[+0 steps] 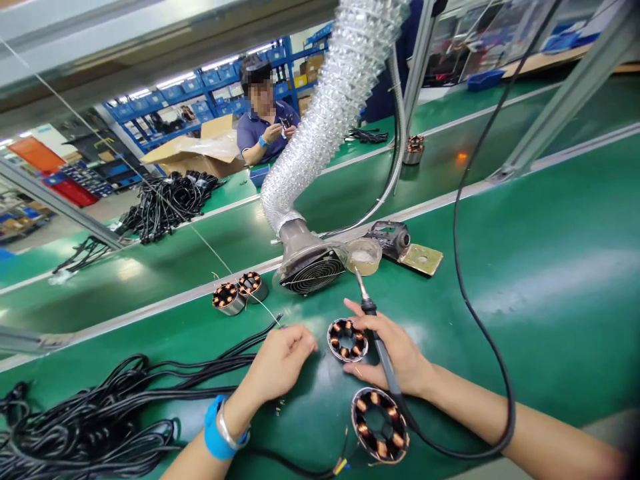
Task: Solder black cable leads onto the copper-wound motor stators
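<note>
My right hand (395, 350) holds a soldering iron (379, 333) across its palm, tip pointing up and away, while its fingers and thumb reach around a small copper-wound stator (345, 339). To the left, my left hand (283, 363) is closed in a pinch beside a thin strand of solder wire (261, 305); what lies between its fingertips is too small to make out. Nearer to me lies a larger stator (380, 425), with a cable and coloured wire ends (341, 465) at its left side.
Black cables (85, 413) spread over the left. Two stators (229, 298) stand behind my left hand. A fume extractor (313, 267) with a silver duct, a round dish (365, 257) and an iron stand (393, 239) are ahead. Across the line sits a person (265, 123).
</note>
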### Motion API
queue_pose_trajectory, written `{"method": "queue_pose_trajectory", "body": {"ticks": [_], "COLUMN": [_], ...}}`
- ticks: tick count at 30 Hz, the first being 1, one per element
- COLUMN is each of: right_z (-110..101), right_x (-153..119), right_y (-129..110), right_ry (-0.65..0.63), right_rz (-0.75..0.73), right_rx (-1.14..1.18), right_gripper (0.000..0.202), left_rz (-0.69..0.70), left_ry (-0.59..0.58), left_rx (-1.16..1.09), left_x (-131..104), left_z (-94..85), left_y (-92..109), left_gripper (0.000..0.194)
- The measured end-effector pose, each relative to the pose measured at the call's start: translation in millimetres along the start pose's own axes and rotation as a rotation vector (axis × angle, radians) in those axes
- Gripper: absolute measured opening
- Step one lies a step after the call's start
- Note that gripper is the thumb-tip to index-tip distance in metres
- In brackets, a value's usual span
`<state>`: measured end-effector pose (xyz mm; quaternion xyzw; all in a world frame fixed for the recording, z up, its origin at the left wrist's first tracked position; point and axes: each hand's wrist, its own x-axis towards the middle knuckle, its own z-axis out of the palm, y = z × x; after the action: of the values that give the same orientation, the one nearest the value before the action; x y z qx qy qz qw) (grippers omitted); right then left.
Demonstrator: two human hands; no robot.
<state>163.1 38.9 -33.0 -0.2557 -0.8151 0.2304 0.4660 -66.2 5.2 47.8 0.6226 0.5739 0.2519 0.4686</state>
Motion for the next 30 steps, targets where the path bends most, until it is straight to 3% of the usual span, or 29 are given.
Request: {"method": "queue_pose_trajectory", "body": {"ticks": [5,7,11,13,18,20,22,25,27,30], "right_z": [-3,-5,-6,-4,3,3,3,2,2,3], "right_x": [-1,-1,3,5,7,8,8,7,4,-2], "right_y": [0,0,-2,-3,-4,-6,-8,-11,-13,-12], "right_ry": [0.021,0.007,-0.047,-0.051,0.016,0.052,0.080,0.083,0.078,0.079], "right_rz": [0.014,0.010,-0.031,-0.020,-0.005,0.000,0.025,0.043,0.040,0.071], "right_rx": [-0.049,-0.022,0.092,0.127,0.038,-0.018,-0.073,-0.148,-0.181,-0.205], "right_gripper": [0.060,0.057,0.049,0.050,0.047,0.048,0.052,0.053,0.051,0.051], "left_rz": [-0.057,-0.043,-0.076,-0.099,-0.150,-0.177,-0.146,-0.057,-0.026,0.025], "left_ry": [-0.011,-0.010,0.014,0.038,0.037,0.062,0.066,0.076,0.126,0.161], "left_rx": [-0.156,-0.096,0.245,0.276,-0.263,-0.327,-0.227,0.159,0.395,0.572], "left_x": [24,15,-14,-19,2,7,3,-12,-23,-35], "left_z": [6.6,8.6,7.5,5.8,11.2,18.9,28.1,38.4,40.1,35.5], "left_y": [9,11,12,11,8,7,7,6,4,-5], "left_gripper": [0.046,0.046,0.037,0.038,0.055,0.058,0.053,0.040,0.030,0.017]}}
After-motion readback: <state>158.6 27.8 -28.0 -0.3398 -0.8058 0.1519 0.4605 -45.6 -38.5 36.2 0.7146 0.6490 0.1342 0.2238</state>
